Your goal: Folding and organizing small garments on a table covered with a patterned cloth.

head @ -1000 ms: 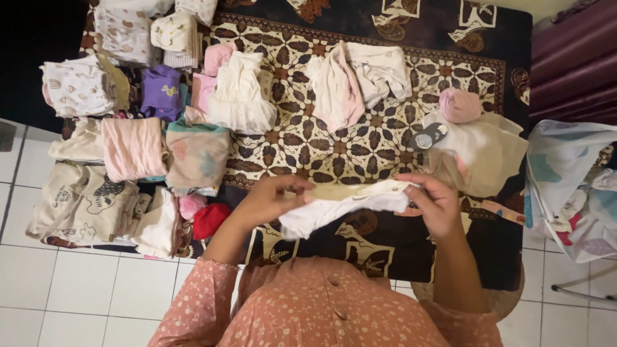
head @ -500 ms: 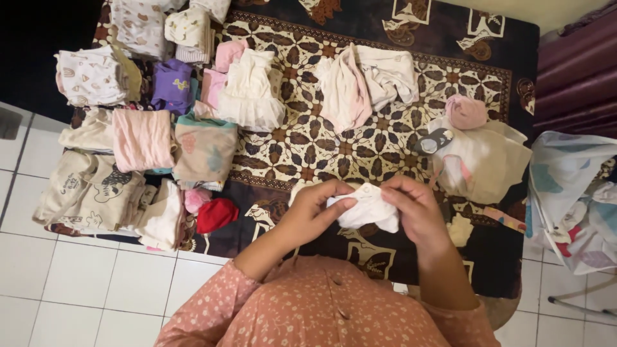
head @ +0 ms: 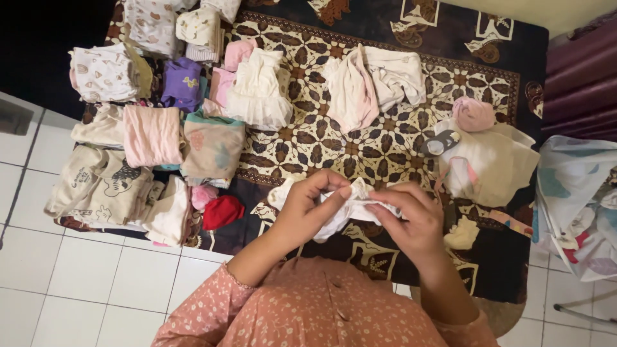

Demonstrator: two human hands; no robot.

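From the head view, the left hand (head: 308, 209) and right hand (head: 411, 222) both pinch a small white garment (head: 350, 209), bunched between them above the patterned cloth (head: 308, 138), fingers closed on its folds. It looks light, soft and limp, so it is probably best taken at its edges; folded clothes (head: 151, 135) lie to the left.

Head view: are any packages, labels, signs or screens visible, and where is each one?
Printed plastic bag: at the right edge beside the table, white with blue and red shapes, soft and crumpled.
Beige folded garments: at the table's left edge, with dark cartoon prints and lettering.
No signs or screens show.
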